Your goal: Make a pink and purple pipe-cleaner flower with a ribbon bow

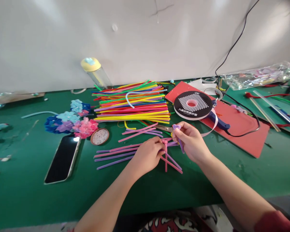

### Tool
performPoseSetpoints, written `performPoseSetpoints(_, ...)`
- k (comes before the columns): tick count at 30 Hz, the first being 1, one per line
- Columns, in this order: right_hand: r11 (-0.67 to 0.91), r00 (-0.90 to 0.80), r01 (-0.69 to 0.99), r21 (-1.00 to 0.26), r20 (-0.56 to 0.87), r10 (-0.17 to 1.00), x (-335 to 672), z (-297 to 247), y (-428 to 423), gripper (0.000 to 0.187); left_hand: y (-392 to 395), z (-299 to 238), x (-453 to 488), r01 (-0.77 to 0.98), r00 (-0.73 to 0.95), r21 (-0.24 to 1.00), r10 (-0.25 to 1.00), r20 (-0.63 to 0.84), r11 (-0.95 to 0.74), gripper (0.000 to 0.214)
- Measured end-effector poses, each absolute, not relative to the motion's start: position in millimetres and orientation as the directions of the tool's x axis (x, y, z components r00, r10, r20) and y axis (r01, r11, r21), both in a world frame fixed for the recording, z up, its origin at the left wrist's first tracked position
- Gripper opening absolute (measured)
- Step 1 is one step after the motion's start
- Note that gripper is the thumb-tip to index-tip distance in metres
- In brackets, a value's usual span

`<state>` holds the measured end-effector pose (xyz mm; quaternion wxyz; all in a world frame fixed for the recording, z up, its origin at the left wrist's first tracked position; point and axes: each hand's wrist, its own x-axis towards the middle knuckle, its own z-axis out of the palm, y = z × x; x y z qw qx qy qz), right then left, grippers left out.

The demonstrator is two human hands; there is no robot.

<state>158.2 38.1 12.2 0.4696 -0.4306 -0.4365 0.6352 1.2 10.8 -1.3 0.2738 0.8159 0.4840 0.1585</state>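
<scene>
My right hand (192,141) pinches a purple pipe cleaner (181,145) whose top end is bent into a small loop. Fingers curled, my left hand (148,153) grips a pink pipe cleaner (165,156) with a knotted-looking top at its fingertips. Loose pink and purple pipe cleaners (116,161) lie under and left of that hand, and a few more stick out to its right. Just behind my hands are shorter pink and purple pieces (137,132). A pair of scissors (163,128) lies by my right fingers, its handles mostly hidden.
Behind lies a pile of coloured pipe cleaners (132,108). Left are fluffy flowers (70,117), a dish of small beads (100,136) and a phone (62,159). Right are a ribbon spool (193,112), a red board (246,129) and a blue-handled corded tool (218,121).
</scene>
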Motion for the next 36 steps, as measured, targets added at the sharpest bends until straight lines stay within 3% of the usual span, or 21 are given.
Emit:
performPoseSetpoints(6, -0.012, -0.209, 0.156, -0.988, -0.044, 0.977, 158.2, 4.1, 36.4, 0.014, 12.5, -2.1, 1.3, 0.625, 0.391, 0.676, 0.906, 0.162, -0.39, 0.021)
performPoseSetpoints(10, 0.116, -0.265, 0.473, -0.873, -0.016, 0.964, 157.6, -0.6, 34.7, 0.019, 13.0, -0.1, 0.8, 0.622, 0.332, 0.709, 0.932, 0.147, -0.333, 0.022)
performPoseSetpoints(14, 0.171, -0.353, 0.645, -0.745, -0.091, 0.931, 155.8, -1.2, 33.2, 0.015, 14.3, 0.8, -0.3, 0.524, 0.318, 0.806, 0.941, 0.117, -0.277, 0.018)
performPoseSetpoints(22, 0.258, -0.42, 0.715, -0.65, -0.104, 0.902, 151.8, -8.2, 28.4, 0.002, 16.2, 5.7, -0.4, 0.158, 0.226, 0.987, 0.974, -0.015, -0.022, 0.005)
performPoseSetpoints(31, 0.323, -0.45, 0.727, -0.606, -0.065, 0.891, 149.0, -6.2, 25.3, 0.003, 17.4, 5.3, 1.4, -0.254, 0.098, 0.94, 0.973, -0.209, 0.227, 0.014)
performPoseSetpoints(36, 0.295, -0.404, 0.715, -0.633, -0.03, 0.914, 147.4, -6.8, 24.5, 0.01, 18.9, 3.0, 0.2, -0.299, 0.001, 0.928, 0.973, -0.233, 0.222, 0.026)
